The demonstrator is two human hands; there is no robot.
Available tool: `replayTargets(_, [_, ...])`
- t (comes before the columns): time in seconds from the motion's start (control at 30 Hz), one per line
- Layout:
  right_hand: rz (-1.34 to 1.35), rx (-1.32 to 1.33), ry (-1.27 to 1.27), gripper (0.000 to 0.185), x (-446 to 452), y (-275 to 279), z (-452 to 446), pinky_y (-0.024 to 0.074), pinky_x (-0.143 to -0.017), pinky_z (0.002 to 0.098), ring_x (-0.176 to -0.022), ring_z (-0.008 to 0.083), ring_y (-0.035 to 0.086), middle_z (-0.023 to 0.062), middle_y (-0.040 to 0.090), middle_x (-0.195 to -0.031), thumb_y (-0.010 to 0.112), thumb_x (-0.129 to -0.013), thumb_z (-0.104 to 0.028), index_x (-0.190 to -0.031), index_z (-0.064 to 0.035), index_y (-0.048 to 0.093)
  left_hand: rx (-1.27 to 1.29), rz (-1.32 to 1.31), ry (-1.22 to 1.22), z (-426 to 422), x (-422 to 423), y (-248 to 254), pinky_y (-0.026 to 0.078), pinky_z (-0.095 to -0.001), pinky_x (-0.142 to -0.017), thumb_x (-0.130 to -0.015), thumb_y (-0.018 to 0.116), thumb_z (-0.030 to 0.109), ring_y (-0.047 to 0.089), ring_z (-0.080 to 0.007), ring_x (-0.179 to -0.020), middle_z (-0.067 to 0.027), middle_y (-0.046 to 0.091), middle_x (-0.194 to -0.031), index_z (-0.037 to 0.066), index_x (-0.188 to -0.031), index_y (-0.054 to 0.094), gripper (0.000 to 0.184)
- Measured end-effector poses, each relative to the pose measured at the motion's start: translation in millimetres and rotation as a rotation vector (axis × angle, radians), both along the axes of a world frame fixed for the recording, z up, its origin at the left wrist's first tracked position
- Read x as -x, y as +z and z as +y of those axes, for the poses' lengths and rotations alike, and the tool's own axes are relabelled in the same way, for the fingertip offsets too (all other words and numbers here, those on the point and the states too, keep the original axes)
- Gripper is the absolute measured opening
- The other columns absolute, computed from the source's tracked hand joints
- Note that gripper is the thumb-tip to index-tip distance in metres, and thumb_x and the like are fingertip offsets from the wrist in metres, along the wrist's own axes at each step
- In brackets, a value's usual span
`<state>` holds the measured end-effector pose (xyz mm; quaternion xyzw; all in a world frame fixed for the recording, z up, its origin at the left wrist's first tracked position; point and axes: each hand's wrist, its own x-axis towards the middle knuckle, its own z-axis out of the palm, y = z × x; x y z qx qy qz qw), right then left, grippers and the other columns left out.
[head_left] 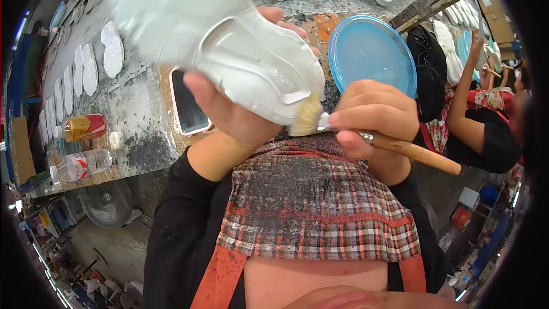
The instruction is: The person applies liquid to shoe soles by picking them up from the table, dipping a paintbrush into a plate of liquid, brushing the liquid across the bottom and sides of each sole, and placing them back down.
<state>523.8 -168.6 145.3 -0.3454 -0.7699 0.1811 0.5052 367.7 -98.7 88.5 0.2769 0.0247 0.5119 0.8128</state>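
White shoe sole (223, 40), judged light, flexible and slick-faced, is best held by its edges, as gripped in the left hand (240, 121), with a paintbrush (394, 144) clasped in the right hand (377, 111).

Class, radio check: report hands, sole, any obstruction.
Left hand holding white sole. Right hand gripping brush, bristles at sole's edge. Nothing visibly blocking brush; blue dish just beyond right hand.

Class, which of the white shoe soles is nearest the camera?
The shoe sole gripped in the left hand, with paintbrush bristles at its edge; it looms largest, while the other soles appear smaller and farther away.
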Motion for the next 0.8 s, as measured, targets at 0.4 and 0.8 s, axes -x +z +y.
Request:
replayTargets(0.4, [-0.055,0.044,0.065,0.022,-38.2,12.1,6.8,0.0474,-0.054,0.0246,-0.065,0.0155,0.062,0.0081,0.065,-0.078,0.080,-0.065,-0.001,-0.085,-0.0019,0.071,0.048,0.158,0.132,3.9,8.9,4.0,0.054,-0.0430,-0.073,-0.088,0.022,0.073,0.063,-0.0328,-0.089,-0.0246,0.053,-0.118,-0.004,-0.133,0.038,0.091])
replayTargets(0.8, [-0.148,0.133,0.023,0.018,-44.2,15.9,16.7,0.0471,-0.054,0.0252,-0.064,0.0160,0.062,0.0084,0.066,-0.076,0.079,-0.065,0.001,-0.080,-0.0009,0.071,0.089,0.290,-0.176,-10.5,12.4,0.1,0.053,-0.0418,-0.085,-0.094,0.025,0.060,0.060,-0.0328,-0.105,-0.0274,0.049,-0.128,-0.003,-0.139,0.034,0.078])
